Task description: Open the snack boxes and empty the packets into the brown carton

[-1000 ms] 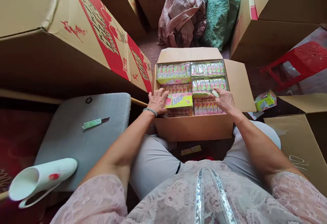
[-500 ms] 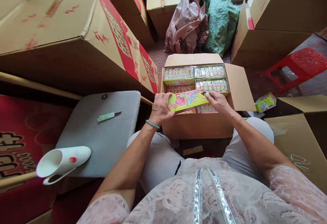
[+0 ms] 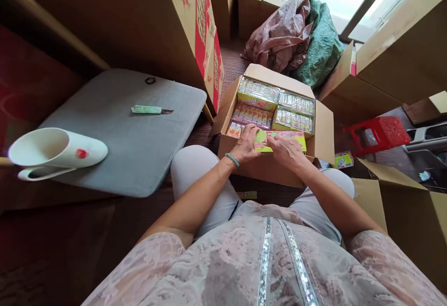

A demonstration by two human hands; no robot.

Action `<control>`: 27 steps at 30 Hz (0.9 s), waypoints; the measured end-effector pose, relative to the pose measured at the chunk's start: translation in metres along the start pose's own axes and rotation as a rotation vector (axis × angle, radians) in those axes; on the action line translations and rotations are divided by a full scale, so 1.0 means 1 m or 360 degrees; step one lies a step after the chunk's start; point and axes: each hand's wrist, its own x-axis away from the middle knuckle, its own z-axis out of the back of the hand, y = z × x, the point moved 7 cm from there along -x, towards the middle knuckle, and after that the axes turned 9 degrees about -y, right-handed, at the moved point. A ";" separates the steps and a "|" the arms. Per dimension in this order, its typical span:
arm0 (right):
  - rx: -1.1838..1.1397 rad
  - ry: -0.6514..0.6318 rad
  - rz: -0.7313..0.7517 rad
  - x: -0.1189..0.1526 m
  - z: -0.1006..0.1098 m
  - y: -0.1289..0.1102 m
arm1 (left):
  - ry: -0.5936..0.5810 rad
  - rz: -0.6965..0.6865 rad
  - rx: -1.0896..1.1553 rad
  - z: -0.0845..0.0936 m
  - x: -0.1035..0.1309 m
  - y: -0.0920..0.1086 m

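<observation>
Held box: one, slim, glossy, yellow-green and pink (image 3: 261, 141) — lying slantwise over the near side of the carton (image 3: 267, 170), its long printed side showing.
Left hand: one (image 3: 247, 144), gripping the left end of the box, fingers laid over it, back of the hand upward.
Right hand: one (image 3: 285, 150), fingers bent onto the printed side; whether they pinch anything underneath cannot be told.
Arms: two, bare below lace sleeves, reaching forward and converging between the knees.
Bracelet: one string of round greenish beads (image 3: 232, 159), on the left wrist.
Carton contents: two green-edged packs (image 3: 296, 112) on the right, one behind on the left (image 3: 257, 92), with pink wrapped pieces (image 3: 252, 115) in front of it.
Grey board: one, flat, round-cornered (image 3: 139, 152).
On the board: one smooth white mug (image 3: 87, 151) on its side, one green-handled blade (image 3: 146, 110), one small dark ring (image 3: 150, 83).
Sacks: two, crinkled — one pinkish (image 3: 279, 36), one green (image 3: 323, 40).
Stool: one, red, plastic-looking (image 3: 394, 131).
</observation>
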 end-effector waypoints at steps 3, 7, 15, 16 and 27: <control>0.0187 -0.0046 0.0117 -0.010 0.017 -0.017 | 0.0001 -0.0015 0.0003 -0.003 0.000 0.000; 0.0335 -0.0119 0.0171 -0.015 0.022 -0.028 | -0.0017 -0.0064 -0.0034 -0.006 0.000 0.004; 0.0463 -0.0185 0.0171 -0.019 0.010 -0.031 | -0.0056 -0.0093 -0.0100 -0.003 -0.005 0.008; 0.0462 -0.0177 0.0168 -0.019 0.007 -0.026 | -0.0072 -0.0110 -0.0108 -0.004 -0.005 0.009; 0.0441 -0.0327 -0.0273 0.022 -0.021 0.100 | -0.0154 -0.0109 -0.0072 -0.005 -0.015 0.009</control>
